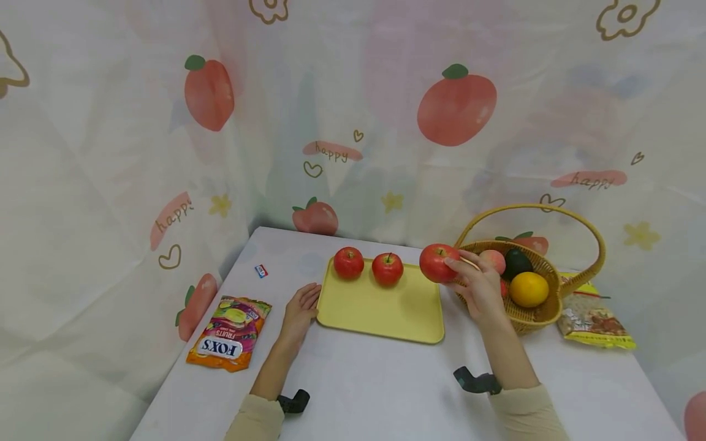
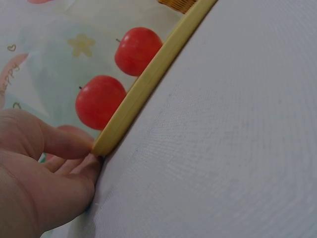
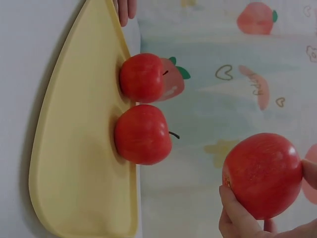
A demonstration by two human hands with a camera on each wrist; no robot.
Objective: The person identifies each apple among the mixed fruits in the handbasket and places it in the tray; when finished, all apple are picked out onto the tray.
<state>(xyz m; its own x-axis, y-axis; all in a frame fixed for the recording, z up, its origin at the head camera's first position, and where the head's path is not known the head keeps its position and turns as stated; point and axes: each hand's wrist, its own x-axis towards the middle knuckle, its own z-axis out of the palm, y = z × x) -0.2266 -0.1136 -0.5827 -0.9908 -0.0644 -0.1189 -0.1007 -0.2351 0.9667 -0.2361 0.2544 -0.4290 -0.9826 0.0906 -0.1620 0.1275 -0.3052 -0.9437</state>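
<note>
My right hand holds a red apple in the air over the right end of a yellow tray, next to the basket. In the right wrist view the thumb and fingers grip this apple from opposite sides. Two more red apples stand on the tray along its far side, a left apple and a middle apple. My left hand rests at the tray's left edge, fingers fairly straight. The left wrist view has the thumb touching the tray's corner.
A wicker basket with a tall handle stands at the right, holding a yellow fruit, a dark green avocado and a peach. Behind it lies a snack bag. A candy bag and small wrapped candy lie left.
</note>
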